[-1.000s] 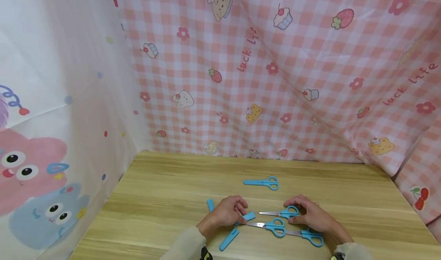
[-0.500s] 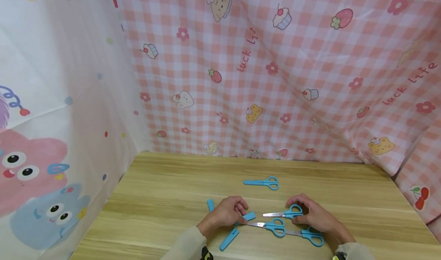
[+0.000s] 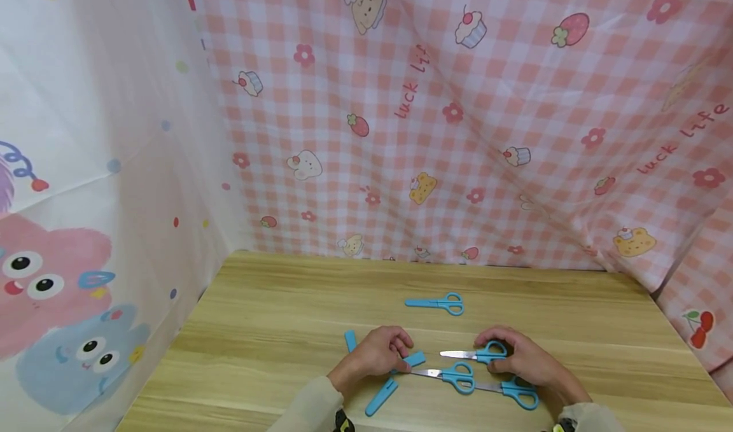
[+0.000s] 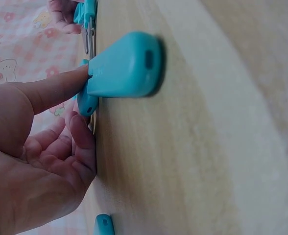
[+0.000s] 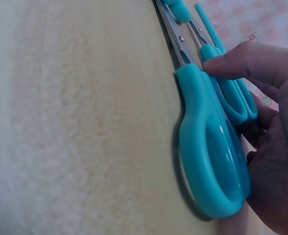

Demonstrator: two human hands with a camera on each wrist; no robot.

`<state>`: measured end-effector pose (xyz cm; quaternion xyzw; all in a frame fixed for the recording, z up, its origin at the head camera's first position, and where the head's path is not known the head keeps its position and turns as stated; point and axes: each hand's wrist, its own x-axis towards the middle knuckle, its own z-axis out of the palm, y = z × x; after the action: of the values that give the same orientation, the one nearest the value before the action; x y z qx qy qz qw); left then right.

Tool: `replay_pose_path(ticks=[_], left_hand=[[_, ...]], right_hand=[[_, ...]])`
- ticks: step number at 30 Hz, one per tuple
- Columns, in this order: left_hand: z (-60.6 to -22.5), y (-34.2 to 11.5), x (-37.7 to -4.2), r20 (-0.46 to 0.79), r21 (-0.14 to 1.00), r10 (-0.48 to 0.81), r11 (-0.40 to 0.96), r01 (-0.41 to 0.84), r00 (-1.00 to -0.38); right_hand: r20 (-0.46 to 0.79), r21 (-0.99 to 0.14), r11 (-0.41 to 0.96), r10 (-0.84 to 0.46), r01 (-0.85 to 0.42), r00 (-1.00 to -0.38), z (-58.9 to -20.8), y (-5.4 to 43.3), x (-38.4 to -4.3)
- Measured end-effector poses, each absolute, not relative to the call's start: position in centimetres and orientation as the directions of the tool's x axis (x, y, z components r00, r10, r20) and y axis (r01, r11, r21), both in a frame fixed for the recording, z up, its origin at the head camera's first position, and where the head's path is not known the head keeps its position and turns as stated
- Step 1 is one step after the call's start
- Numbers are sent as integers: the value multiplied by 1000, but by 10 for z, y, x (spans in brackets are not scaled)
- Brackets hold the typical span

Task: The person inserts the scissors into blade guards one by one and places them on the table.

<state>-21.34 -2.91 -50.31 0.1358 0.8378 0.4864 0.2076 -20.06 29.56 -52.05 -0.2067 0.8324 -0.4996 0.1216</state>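
My right hand [image 3: 523, 357] pinches the handles of small blue scissors [image 3: 491, 352] between thumb and fingers, bare blades pointing left. In the right wrist view, the held scissors [image 5: 232, 100] show behind a nearer pair. My left hand [image 3: 375, 352] holds a blue blade cover [image 3: 415, 358], thumb across it and fingers behind, some of them hidden. The tip of the held blades is apart from this cover. Two more uncovered scissors lie in front: one pair [image 3: 458, 378] with its tip near my left thumb, another [image 3: 520, 395] by my right hand.
A loose cover [image 3: 381, 397] lies in front of my left hand, large in the left wrist view. Another cover [image 3: 350, 341] lies partly behind my left wrist. Farther back rests a pair of covered scissors [image 3: 438, 303]. Patterned cloths hang behind and left of the wooden table [image 3: 275, 317].
The scissors in my right hand have shifted a little to the right, and their blades have turned slightly to show more of the flat side. My left hand has hardly moved.
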Motion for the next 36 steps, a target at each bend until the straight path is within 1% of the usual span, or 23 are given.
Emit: replay_pose_path(ticks=[12, 18, 22, 27, 36], left_hand=[[-504, -29, -213, -205, 874, 434, 485, 36, -877], [-503, -30, -213, -204, 877, 448, 478, 41, -871], [-500, -30, -214, -225, 874, 443, 486, 21, -868], [-497, -28, -215, -255, 880, 433, 475, -23, -865], [-495, -26, -217, -245, 912, 439, 406, -53, -865]], right_hand=[[-12, -885, 411, -489, -218, -872, -522, 299, -203], [-48, -876, 446, -460, -184, -886, -519, 298, -202], [-66, -874, 457, -445, -163, -893, -517, 297, -203], [-70, -895, 422, -451, -144, -890, -517, 297, -203], [-54, -906, 396, -456, -149, -888, -519, 300, -203]])
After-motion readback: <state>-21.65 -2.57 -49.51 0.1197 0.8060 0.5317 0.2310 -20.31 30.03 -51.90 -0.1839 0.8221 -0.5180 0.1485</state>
